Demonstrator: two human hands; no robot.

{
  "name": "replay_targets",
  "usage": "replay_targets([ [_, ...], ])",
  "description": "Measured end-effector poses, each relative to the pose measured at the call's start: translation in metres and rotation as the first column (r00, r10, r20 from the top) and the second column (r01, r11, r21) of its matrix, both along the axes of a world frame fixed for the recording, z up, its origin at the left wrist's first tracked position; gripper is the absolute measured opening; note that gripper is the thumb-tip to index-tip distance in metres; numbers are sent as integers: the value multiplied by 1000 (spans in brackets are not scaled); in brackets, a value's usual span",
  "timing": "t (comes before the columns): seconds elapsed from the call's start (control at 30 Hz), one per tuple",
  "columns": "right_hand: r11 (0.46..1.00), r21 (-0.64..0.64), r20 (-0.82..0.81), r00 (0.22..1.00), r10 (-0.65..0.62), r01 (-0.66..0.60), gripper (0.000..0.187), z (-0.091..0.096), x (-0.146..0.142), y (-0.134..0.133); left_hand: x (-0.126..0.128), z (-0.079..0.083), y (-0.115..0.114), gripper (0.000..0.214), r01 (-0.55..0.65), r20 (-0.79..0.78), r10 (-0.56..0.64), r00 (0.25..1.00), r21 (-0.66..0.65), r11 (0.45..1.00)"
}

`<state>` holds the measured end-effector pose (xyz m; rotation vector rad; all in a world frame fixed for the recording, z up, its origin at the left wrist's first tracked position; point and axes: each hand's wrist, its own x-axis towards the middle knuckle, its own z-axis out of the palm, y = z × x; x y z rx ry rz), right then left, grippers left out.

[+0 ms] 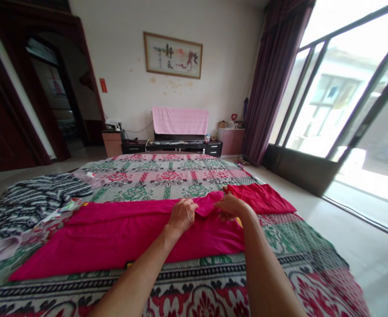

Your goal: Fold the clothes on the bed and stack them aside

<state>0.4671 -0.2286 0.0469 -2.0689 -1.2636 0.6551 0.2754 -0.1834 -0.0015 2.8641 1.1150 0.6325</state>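
Observation:
A long magenta garment [121, 240] lies spread from left to right across a flower-patterned cover [167, 187], its far edge turned over in a strip. My left hand [182, 214] is closed, its fingers curled on the far edge of the garment right of its middle. Close by, at the garment's right end, my right hand [230, 208] pinches the raised part of the same cloth. Small yellow patches show near the right hand and along the near edge. Just beyond my right hand is a folded red cloth [263, 198].
Black-and-white striped clothing [38, 198] is heaped at the left. A low cabinet [214, 149] and a pink cloth [181, 120] over a screen stand by the far wall. Glass doors [316, 97] and a purple curtain [268, 79] are at the right.

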Motion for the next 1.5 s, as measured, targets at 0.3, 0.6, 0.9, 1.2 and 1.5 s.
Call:
replay_targets([
  [0.3,965,142,267,930,-253,222,29,-3,25,10,-2,0,6,30,-13,206,24,978,-53,999],
  [0.6,952,145,250,921,-300,270,44,-35,18,26,-10,-11,22,27,-46,41,47,998,-28,999],
  [0.9,957,67,342,894,-288,283,41,-44,16,27,-12,-14,13,32,-157,-72,149,986,-131,979],
  [1.2,962,35,353,897,-265,271,46,-36,19,23,-12,-4,7,51,-231,-172,189,967,-267,936],
  [1.5,957,143,269,920,-284,254,51,-35,16,28,2,-2,14,37,-47,13,49,999,-107,993],
])
